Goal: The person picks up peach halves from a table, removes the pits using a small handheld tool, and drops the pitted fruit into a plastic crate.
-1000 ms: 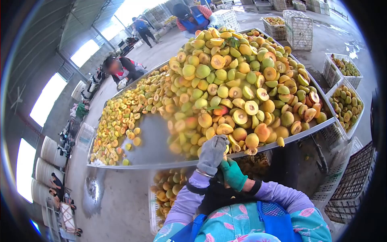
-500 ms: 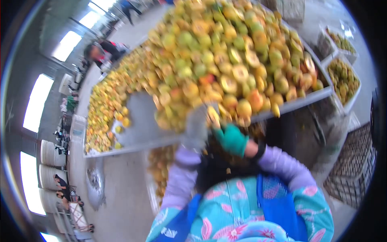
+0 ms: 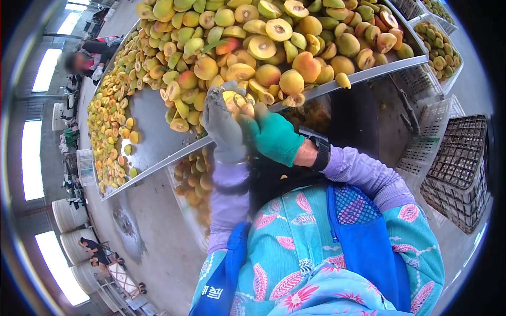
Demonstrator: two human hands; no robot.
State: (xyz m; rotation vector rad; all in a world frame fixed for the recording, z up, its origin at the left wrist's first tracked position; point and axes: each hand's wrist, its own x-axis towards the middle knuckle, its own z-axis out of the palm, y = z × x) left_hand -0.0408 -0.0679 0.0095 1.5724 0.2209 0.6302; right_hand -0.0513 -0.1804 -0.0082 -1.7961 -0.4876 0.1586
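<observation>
Since a moment ago the blur has settled and both hands sit closer in. The left hand, in grey knit, closes its grip round a soft yellow fruit at the steel desk's near rim. The right hand, green-gloved, presses against it; its grip I cannot tell. It looks like halving the fruit, which next needs a firm, gentle twist.

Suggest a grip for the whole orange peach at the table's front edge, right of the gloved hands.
Pinch the whole orange peach across its round flanks, coming down from the table lip side. It is uncut and its upper face is clear; cut pieces crowd its base, so low approaches look blocked.
</observation>
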